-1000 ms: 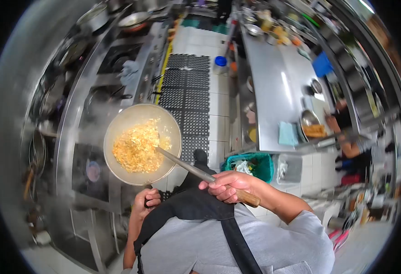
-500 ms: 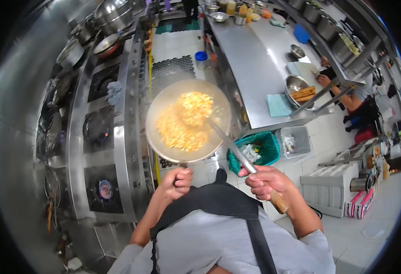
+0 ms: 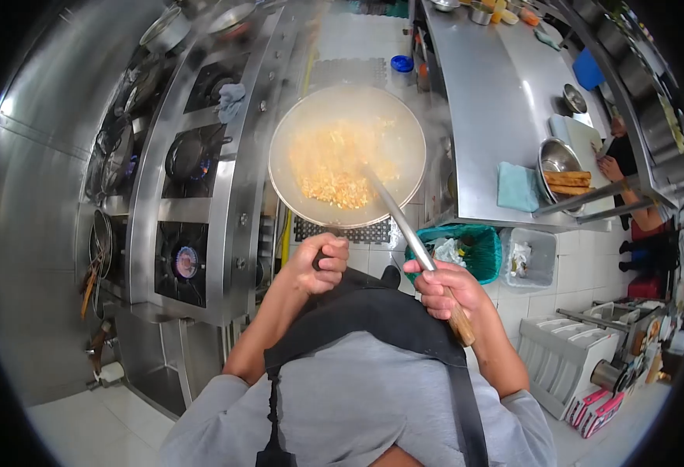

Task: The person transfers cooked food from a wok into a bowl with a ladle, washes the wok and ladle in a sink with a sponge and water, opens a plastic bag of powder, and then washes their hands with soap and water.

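A large wok (image 3: 406,128) hangs in the air in front of me, steam rising over it. My left hand (image 3: 322,265) is closed around its handle, which is mostly hidden by the fingers. Loose, yellow, grainy food with orange bits, like fried rice (image 3: 338,187), lies in the wok. My right hand (image 3: 444,289) grips the wooden end of a long metal ladle (image 3: 404,227). The ladle's head reaches into the food, where food and steam hide it.
At left runs a stove (image 3: 221,202) with a lit burner (image 3: 185,263). A steel table (image 3: 486,109) at right bears a metal bowl (image 3: 553,158) and a blue cloth (image 3: 518,187). Below stand a green-lined bin (image 3: 486,265) and a grey bin (image 3: 540,261). Another person's hand (image 3: 610,168) is at a cutting board.
My view has shifted, and the wok is farther up the picture, away from my body. The heaped ladleful is no longer distinct; the food lies more spread out, under thicker steam.
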{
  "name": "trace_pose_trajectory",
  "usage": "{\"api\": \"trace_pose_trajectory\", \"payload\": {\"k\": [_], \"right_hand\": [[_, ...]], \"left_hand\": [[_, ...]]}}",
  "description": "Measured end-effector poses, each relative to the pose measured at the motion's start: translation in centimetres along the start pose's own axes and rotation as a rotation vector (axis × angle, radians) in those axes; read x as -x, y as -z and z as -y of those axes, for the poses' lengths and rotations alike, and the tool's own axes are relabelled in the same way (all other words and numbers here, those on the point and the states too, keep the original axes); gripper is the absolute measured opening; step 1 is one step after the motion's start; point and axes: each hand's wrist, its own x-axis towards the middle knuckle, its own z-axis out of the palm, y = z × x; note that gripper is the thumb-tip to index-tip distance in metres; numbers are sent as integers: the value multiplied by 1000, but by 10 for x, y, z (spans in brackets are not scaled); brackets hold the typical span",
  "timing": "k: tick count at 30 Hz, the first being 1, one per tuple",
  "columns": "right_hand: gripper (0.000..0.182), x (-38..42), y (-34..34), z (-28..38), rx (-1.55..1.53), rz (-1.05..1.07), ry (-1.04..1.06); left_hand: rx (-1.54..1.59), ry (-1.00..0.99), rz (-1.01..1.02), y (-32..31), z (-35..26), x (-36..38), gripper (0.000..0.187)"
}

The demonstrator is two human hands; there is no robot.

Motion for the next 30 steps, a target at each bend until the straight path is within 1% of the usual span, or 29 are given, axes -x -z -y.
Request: {"api": "trace_pose_trajectory", "payload": {"k": [2, 3, 6, 7, 10, 11, 14, 15, 18, 20, 22, 23, 24, 26, 28, 29, 30], "right_hand": [[37, -18, 2, 13, 24, 5, -14], [42, -29, 9, 20, 102, 38, -24], [53, -62, 11, 38, 253, -84, -14], [64, -74, 26, 47, 253, -80, -61], [64, -124, 70, 68, 87, -264, -44], [61, -136, 105, 75, 86, -298, -30], [56, -170, 174, 99, 244, -748, 7], [46, -178, 196, 105, 197, -790, 41], [40, -213, 247, 140, 27, -1046, 222], [44, -232, 286, 168, -79, -1191, 344], [48, -246, 329, 203, -177, -1292, 467], [50, -247, 351, 218, -214, -1320, 536], [52, -241, 366, 228, -232, -1308, 588], [61, -242, 407, 254, -226, -1280, 729], [65, -240, 436, 282, -363, -1214, 761], [68, -239, 450, 292, -431, -1180, 777], [61, -241, 452, 300, -495, -1212, 807]], "left_hand": [[12, -37, 3, 2, -14, -4, 21], [22, -52, 3, 5, -22, -7, 21], [27, -75, 2, 13, -52, -15, 19], [19, -75, 3, 19, -65, -19, 18], [10, -98, 0, 33, -103, -33, 16], [17, -103, -33, 36, -114, -41, 15], [0, -109, -148, 37, -154, -66, 12], [-27, -115, -197, 36, -167, -71, 12], [-80, -92, -311, 43, -203, -90, 11], [-90, -67, -374, 43, -221, -100, 12], [-90, -50, -422, 38, -237, -110, 13], [-52, -35, -414, 41, -242, -115, 13], [-14, -33, -414, 34, -225, -107, 13], [33, -28, -395, 38, -225, -115, 12], [62, -45, -392, 33, -215, -115, 12], [103, -66, -349, 37, -211, -116, 11], [115, -68, -355, 36, -209, -119, 11]]}}
